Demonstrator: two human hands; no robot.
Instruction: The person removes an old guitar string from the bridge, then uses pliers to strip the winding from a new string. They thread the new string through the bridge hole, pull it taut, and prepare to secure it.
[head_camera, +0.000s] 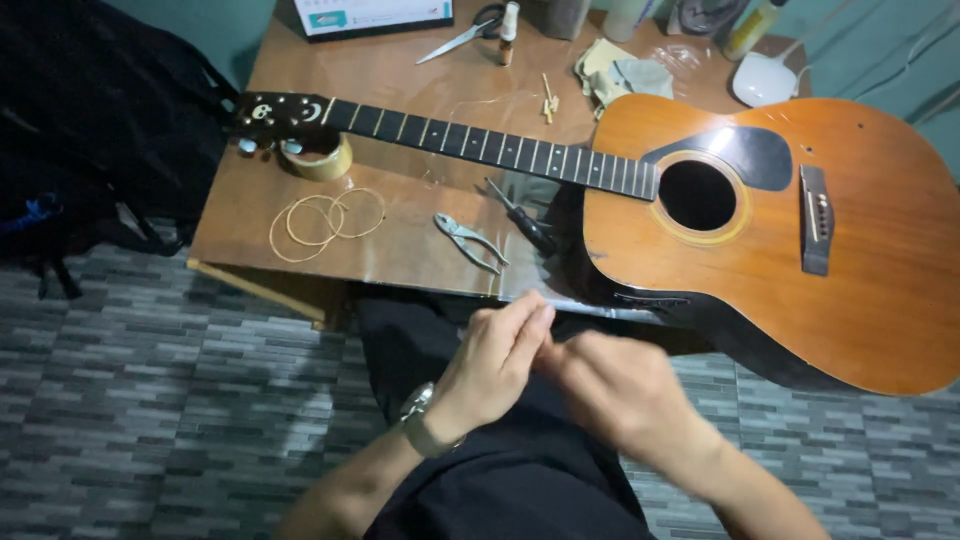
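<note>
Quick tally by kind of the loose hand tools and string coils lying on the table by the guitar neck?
Pliers: 1
Screwdriver: 1
Scissors: 1
Coiled strings: 1 bundle of loops
Tape roll: 1
Total: 5

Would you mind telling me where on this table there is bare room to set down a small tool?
The widest bare patch of the table lies between the coiled strings and the pliers, below the guitar neck. Another lies above the neck, between the scissors and the cloth. The back edge and right side are crowded; the guitar body covers the rest.
</note>
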